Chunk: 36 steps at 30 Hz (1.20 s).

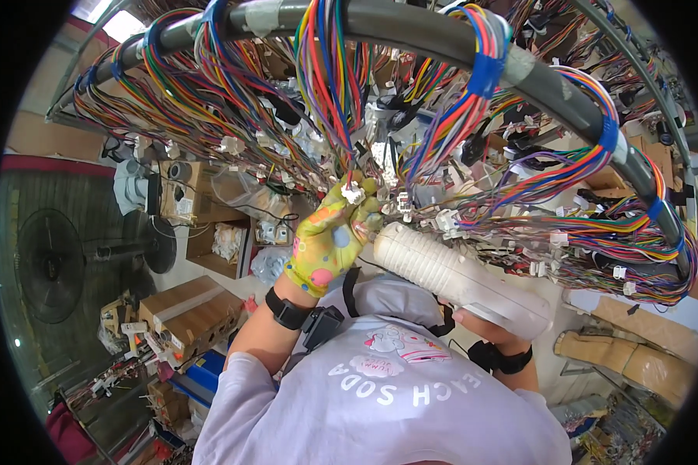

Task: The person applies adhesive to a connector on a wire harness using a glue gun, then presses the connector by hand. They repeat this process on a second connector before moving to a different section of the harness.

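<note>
Here | white connector (353, 193) pinched in left hand (327, 240) | right hand (479, 321) gripping ribbed tool (450, 271)

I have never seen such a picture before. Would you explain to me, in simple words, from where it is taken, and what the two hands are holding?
It is a wide fisheye view from a camera on a person's head, looking down, so straight edges bend. There is no robot. The left hand, in a spotted yellow glove, holds a small white connector at its fingertips. The right hand, mostly hidden, holds a white tool with a ribbed front part; I cannot tell its exact kind. Beyond the hands, bundles of coloured wires hang from a curved dark bar, some tied with blue tape. To the left are a fan and a cardboard box.
</note>
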Each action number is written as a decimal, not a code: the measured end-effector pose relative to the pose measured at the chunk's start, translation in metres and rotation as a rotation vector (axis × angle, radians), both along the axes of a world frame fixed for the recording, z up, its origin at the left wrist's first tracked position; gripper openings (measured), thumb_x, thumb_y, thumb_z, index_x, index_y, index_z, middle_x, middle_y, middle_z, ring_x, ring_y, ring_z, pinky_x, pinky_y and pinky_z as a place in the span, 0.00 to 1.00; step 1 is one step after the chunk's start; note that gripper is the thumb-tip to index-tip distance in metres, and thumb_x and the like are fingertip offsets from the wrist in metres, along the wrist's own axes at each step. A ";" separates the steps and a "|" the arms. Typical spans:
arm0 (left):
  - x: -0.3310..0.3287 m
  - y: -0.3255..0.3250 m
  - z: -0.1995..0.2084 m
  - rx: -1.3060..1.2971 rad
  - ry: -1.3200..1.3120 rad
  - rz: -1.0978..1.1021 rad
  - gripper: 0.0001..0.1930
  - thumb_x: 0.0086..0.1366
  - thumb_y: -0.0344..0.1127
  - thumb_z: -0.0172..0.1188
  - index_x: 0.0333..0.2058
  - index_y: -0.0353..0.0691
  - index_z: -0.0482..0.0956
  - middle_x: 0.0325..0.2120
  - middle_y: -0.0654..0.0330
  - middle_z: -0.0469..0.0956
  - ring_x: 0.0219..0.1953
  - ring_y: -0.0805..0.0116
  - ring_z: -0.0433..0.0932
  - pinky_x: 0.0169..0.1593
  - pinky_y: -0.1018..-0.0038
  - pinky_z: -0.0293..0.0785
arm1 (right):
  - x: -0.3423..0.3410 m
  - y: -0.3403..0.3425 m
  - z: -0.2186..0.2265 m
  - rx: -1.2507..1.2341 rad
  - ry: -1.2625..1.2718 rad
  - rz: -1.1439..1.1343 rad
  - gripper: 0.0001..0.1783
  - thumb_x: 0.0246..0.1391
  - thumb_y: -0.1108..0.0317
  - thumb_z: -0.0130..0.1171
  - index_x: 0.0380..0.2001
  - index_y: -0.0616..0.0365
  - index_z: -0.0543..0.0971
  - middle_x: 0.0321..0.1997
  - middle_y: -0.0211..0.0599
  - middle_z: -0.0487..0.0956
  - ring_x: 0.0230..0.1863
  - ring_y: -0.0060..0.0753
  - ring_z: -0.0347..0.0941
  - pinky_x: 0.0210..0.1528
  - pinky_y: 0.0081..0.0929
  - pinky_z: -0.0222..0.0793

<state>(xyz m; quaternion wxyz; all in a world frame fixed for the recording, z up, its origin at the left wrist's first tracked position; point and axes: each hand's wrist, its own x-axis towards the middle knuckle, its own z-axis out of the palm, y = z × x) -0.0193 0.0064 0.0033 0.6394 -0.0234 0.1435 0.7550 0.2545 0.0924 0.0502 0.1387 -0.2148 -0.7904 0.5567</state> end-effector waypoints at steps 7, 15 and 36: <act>0.002 -0.001 -0.022 -0.089 0.054 0.008 0.22 0.56 0.29 0.53 0.52 0.39 0.68 0.51 0.51 0.70 0.47 0.58 0.72 0.52 0.64 0.69 | 0.014 -0.009 0.006 0.254 0.028 -0.062 0.28 0.38 0.69 0.68 0.47 0.62 0.74 0.45 0.42 0.77 0.43 0.38 0.76 0.46 0.28 0.71; 0.034 0.007 -0.022 -0.178 0.075 -0.231 0.21 0.59 0.39 0.55 0.50 0.38 0.68 0.47 0.51 0.71 0.43 0.63 0.72 0.43 0.73 0.69 | 0.037 -0.012 -0.004 0.588 0.011 -0.024 0.27 0.38 0.70 0.67 0.46 0.62 0.74 0.42 0.41 0.78 0.42 0.38 0.76 0.44 0.28 0.71; 0.043 0.004 -0.044 -0.137 0.582 -0.213 0.18 0.52 0.24 0.64 0.43 0.41 0.74 0.41 0.63 0.76 0.41 0.75 0.74 0.45 0.77 0.71 | 0.074 -0.022 -0.026 0.177 -0.102 -0.322 0.24 0.36 0.68 0.70 0.42 0.58 0.77 0.39 0.39 0.78 0.39 0.39 0.75 0.40 0.30 0.71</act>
